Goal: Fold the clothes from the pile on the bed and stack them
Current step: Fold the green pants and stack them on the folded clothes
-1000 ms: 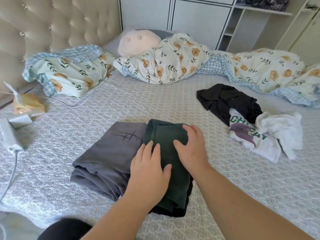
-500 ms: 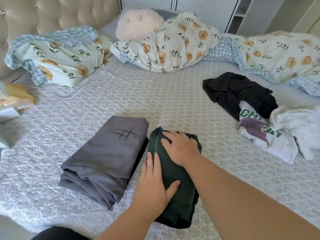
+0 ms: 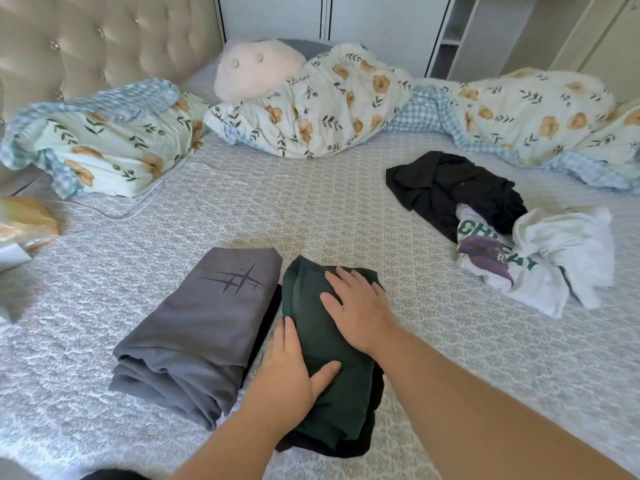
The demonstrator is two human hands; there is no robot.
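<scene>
While both palms lie flat on a folded dark green cotton garment (image 3: 322, 358) at the near edge of the bed, a person's right hand (image 3: 358, 306) spreads straight fingers (image 3: 341, 277) across its far half and the left hand (image 3: 289, 372) covers its near left side. The left hand's fingers reach forward along the garment's left edge, close together and nearly straight, with the thumb (image 3: 327, 370) angled out to the right across the cloth; neither hand curls round or pinches the fabric. Just left of those fingers sits a folded grey jersey garment (image 3: 204, 327) printed with dark crossed slashes, its side touching the green one. Beyond the right hand's fingertips and off to their right, well apart, lies the unfolded pile: a crumpled black garment (image 3: 450, 188), a white T-shirt with green lettering (image 3: 512, 271) and a rumpled white cloth (image 3: 568, 240). Everything rests on a pale grey patterned quilted bedspread (image 3: 311, 209).
</scene>
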